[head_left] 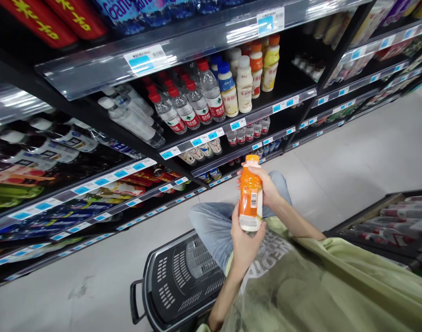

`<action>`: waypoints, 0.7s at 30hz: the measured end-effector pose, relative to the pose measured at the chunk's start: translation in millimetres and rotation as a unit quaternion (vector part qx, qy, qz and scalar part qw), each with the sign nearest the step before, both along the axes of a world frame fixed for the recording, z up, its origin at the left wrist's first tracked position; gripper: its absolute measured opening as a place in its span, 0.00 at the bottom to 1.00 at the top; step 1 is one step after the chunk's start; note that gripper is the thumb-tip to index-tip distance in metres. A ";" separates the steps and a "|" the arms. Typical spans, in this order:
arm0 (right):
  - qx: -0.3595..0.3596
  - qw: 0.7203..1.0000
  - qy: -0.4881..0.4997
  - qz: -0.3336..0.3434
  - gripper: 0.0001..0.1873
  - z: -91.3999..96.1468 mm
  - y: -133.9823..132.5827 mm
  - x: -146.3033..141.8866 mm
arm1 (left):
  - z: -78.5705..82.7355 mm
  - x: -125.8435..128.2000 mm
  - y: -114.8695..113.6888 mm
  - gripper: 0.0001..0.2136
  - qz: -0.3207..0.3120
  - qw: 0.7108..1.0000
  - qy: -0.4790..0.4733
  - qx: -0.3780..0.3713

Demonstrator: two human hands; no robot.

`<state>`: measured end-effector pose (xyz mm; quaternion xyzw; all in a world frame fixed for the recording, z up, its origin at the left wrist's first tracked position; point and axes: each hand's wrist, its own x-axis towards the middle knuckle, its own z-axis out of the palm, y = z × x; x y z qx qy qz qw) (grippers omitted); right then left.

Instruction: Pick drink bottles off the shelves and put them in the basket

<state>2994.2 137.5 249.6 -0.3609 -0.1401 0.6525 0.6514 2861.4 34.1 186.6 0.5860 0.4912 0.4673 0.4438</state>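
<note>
I hold the bottle (251, 193) upright in front of my chest, above my knees, with the basket (183, 276) on the floor below and a little to the left. My left hand (244, 242) cups its base, fingers curled up around the lower part; my right hand (266, 186) wraps the upper part from the right, thumb and fingers closed on it near the cap (252, 158). Both hands are closed on the bottle, none spread wide.

The grip looks light to me, mostly fingertips on a smooth label. If I turn the bottle to read it and one hand lets go early, it could slide down and hit the floor or the basket rim. The shelf (231, 124) of drinks stands near on the far left; a careless swing of my right elbow toward it might knock the front bottles off.
</note>
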 end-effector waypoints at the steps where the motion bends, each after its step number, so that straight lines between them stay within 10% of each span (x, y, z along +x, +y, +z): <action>1: -0.001 1.000 -0.002 -0.002 0.25 -0.6 0.1 0.4 | 0.3 -1.5 1.2 0.38 -0.006 1.000 0.006 0.002; 8: 0.052 0.980 -0.189 0.020 0.34 -14.5 -14.7 4.2 | -0.6 -26.9 15.3 0.35 -0.105 0.989 0.088 0.054; 17: 0.167 0.760 -0.539 0.322 0.51 -56.3 -51.8 -2.5 | 10.8 -54.5 35.2 0.20 -0.066 0.990 0.118 0.034; 21: 0.175 0.724 -0.536 0.398 0.56 -84.4 -58.6 -1.6 | 2.5 -63.3 27.3 0.10 -0.080 0.990 0.118 -0.002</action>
